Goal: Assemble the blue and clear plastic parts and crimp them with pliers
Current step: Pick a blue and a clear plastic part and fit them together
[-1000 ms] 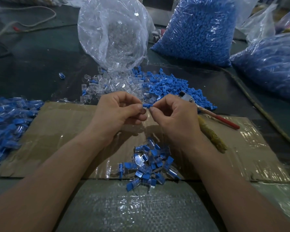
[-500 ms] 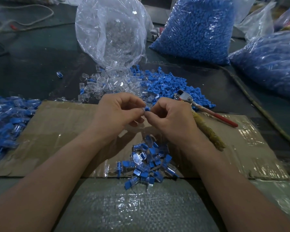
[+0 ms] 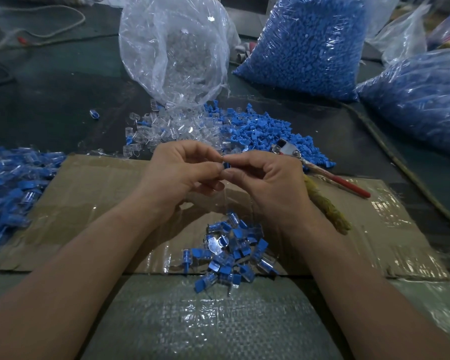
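Here: joining by hand, pliers idle

The left hand and right hand meet above the cardboard. The thumb and forefinger of each pinch one small blue piece. Whether a clear part is already on it cannot be told. A pile of joined pieces lies near the wrists. Loose clear pieces and loose blue pieces remain beyond. The pliers lie untouched, so much work appears left.

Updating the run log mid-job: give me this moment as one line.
stage: assembling | left hand: pinches blue part | right hand: pinches same part | pliers: lying untouched beside right hand
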The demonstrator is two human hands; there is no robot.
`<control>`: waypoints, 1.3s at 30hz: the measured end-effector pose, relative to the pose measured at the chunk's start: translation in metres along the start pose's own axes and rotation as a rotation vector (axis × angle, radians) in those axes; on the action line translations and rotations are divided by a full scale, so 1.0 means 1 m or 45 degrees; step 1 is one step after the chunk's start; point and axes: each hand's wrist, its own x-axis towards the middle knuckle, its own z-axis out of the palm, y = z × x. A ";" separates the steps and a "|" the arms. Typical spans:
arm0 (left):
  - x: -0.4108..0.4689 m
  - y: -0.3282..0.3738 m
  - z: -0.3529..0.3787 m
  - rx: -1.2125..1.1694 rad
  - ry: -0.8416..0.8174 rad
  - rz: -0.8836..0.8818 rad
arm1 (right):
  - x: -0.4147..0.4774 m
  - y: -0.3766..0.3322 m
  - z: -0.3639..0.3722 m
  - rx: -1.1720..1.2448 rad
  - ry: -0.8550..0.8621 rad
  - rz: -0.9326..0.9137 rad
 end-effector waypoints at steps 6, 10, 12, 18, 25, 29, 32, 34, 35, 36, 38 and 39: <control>0.003 -0.002 -0.003 -0.016 -0.010 -0.029 | 0.001 0.004 -0.001 -0.032 -0.014 -0.096; 0.004 -0.004 -0.003 -0.051 -0.037 -0.046 | 0.001 0.006 -0.003 -0.074 0.006 -0.139; 0.004 -0.004 -0.003 -0.063 -0.052 -0.047 | 0.001 0.006 -0.002 -0.082 0.015 -0.156; 0.004 -0.004 -0.003 -0.093 -0.069 -0.059 | 0.001 0.007 -0.002 -0.061 0.031 -0.167; 0.005 -0.004 -0.003 -0.097 -0.045 -0.075 | 0.002 0.006 -0.002 -0.042 -0.023 -0.124; 0.005 -0.004 -0.003 -0.105 -0.047 -0.094 | 0.002 0.005 -0.004 -0.018 -0.038 -0.121; 0.006 -0.003 -0.003 -0.119 -0.050 -0.105 | 0.002 0.004 -0.005 -0.019 -0.040 -0.119; 0.005 -0.003 -0.003 -0.116 -0.062 -0.108 | 0.002 0.004 -0.005 -0.023 -0.030 -0.126; 0.005 -0.003 -0.003 -0.114 -0.068 -0.110 | 0.002 0.004 -0.005 -0.024 -0.023 -0.129; 0.005 -0.003 -0.004 -0.113 -0.074 -0.111 | 0.002 0.004 -0.005 -0.027 -0.017 -0.129; 0.005 -0.003 -0.004 -0.108 -0.082 -0.114 | 0.002 0.004 -0.004 -0.032 -0.012 -0.123; 0.005 -0.003 -0.004 -0.106 -0.085 -0.113 | 0.002 0.004 -0.004 -0.035 -0.011 -0.118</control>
